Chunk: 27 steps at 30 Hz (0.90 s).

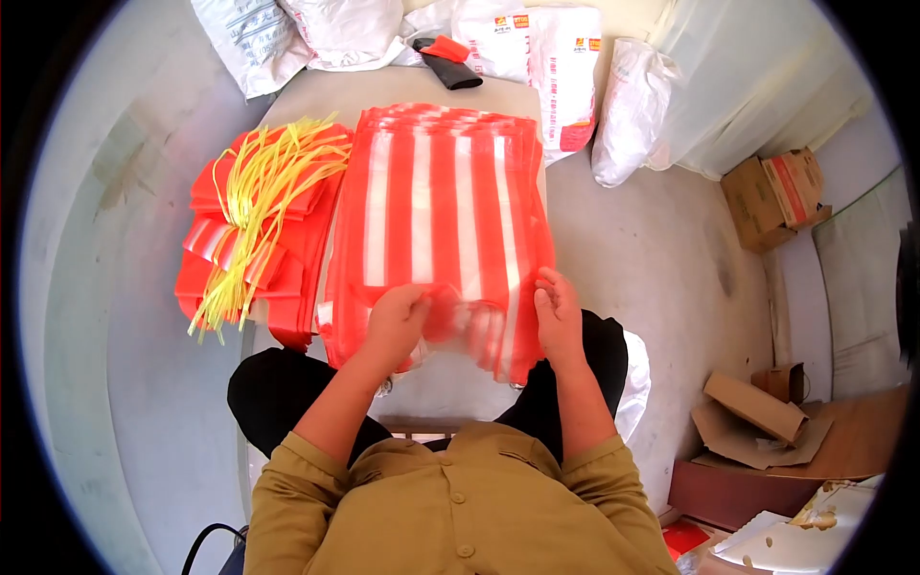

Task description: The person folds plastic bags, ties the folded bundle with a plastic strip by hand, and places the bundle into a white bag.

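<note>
A stack of red-and-white striped plastic sheets or bags [441, 201] lies in front of me, its near end hanging toward my lap. My left hand [398, 318] is closed on the near edge of the top piece, where the material is bunched and smeared by motion. At the right near corner, my right hand [558, 311] has its thumb and fingers bent round the stack's edge; the fingertips are partly hidden. Left of the stack, a bundle of thin yellow strips [249, 211] rests on folded red material [307, 240].
Stuffed white sacks [345, 29] stand behind the table [316, 91], with a black-and-red roll [450, 65] beside them. Another white sack [628, 110] leans at the back right. Cardboard boxes [776, 196] sit by the right wall, and opened cardboard [757, 422] lies at lower right.
</note>
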Available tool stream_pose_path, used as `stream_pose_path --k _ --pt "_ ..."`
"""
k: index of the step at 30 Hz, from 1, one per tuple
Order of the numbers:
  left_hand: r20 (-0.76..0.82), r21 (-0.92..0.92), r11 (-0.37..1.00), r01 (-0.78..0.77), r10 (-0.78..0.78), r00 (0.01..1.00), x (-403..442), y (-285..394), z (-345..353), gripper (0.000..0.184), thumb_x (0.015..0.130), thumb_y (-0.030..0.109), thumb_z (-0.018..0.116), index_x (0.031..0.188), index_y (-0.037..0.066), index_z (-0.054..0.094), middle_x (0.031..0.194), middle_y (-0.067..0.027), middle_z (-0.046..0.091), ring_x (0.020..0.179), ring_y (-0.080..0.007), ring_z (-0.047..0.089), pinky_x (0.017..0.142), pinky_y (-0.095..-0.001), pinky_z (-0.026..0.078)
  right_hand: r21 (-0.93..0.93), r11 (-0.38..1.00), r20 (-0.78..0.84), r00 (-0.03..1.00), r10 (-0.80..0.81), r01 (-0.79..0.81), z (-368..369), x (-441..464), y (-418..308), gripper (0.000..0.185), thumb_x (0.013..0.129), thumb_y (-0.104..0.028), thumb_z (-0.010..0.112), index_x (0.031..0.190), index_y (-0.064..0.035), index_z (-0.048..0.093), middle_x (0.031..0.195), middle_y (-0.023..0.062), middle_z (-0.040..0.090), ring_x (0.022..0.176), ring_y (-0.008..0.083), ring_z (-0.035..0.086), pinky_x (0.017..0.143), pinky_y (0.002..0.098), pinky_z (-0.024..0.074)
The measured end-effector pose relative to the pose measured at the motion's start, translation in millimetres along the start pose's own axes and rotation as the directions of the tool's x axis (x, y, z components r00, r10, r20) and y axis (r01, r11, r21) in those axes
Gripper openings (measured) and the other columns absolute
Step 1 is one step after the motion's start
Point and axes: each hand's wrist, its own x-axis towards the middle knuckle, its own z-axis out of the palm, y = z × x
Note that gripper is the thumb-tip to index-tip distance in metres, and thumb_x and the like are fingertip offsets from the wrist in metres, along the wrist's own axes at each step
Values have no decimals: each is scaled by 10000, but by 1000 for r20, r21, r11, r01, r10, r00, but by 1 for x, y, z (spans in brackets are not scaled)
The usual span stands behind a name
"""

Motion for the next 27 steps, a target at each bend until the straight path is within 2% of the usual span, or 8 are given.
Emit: stream_pose_path --k 1,4,9,16,18,21,24,27 --pt "12 -31 999 32 -31 999 0 2 -1 179 1009 119 580 1064 -11 690 895 -169 674 834 -292 654 745 -392 510 -42 996 -7 996 -84 83 2 1 7 383 1018 -138 585 1383 -23 574 1386 188 576 1163 290 649 1015 373 510" --pt "36 -107 989 99 -96 995 1 5 -5 182 1023 126 580 1071 -15 686 820 -115 636 754 -198 610 697 -342 491 28 997 81 994 71 -74 0 4 -16 403 1073 -116 520 1459 -2 500 1533 137 436 1330 258 536 1116 357 440" --pt "62 -215 965 152 -141 988 4 1 -4 187 1063 123 558 985 -10 664 805 16 601 772 -81 538 702 -265 454 33 995 82 992 91 -94 1 15 -22 418 1076 -137 517 1475 -14 490 1540 127 432 1332 236 529 1114 347 430" --pt "62 -227 962 152 -142 988 3 4 -4 188 1065 129 561 991 -7 667 810 26 595 775 -63 529 699 -255 447 53 982 108 979 175 -182 -5 12 -38 452 1078 -192 513 1493 -18 473 1537 114 459 1409 198 435 1155 362 373" --pt "64 -224 965 137 -126 990 2 2 -3 185 1066 131 563 996 -4 669 812 36 586 774 -52 516 692 -248 440 3 990 121 982 141 -143 -10 0 -31 464 1053 -145 550 1492 -14 471 1533 114 464 1358 191 496 1118 357 414" --pt "47 -122 989 80 -75 996 0 0 -2 172 1016 122 593 1063 -8 696 806 -90 646 772 -198 626 713 -354 501 80 983 159 975 153 -167 -18 -20 -19 512 999 -51 603 1491 -13 468 1534 112 464 1238 176 595 1037 339 480" --pt "-16 155 950 -272 278 961 -2 -1 3 126 940 71 640 1024 -4 698 886 -143 690 875 -320 651 771 -414 511 170 961 190 965 183 -216 -27 -38 -19 565 938 38 630 1480 -15 477 1526 102 475 1080 150 662 927 312 532" --pt "82 247 893 -376 367 927 -6 4 1 165 860 23 663 1020 18 701 1010 -146 717 963 -390 637 831 -448 517 107 966 204 956 210 -235 -38 -49 -37 559 907 71 628 1446 -8 503 1500 87 498 987 123 662 852 290 543"
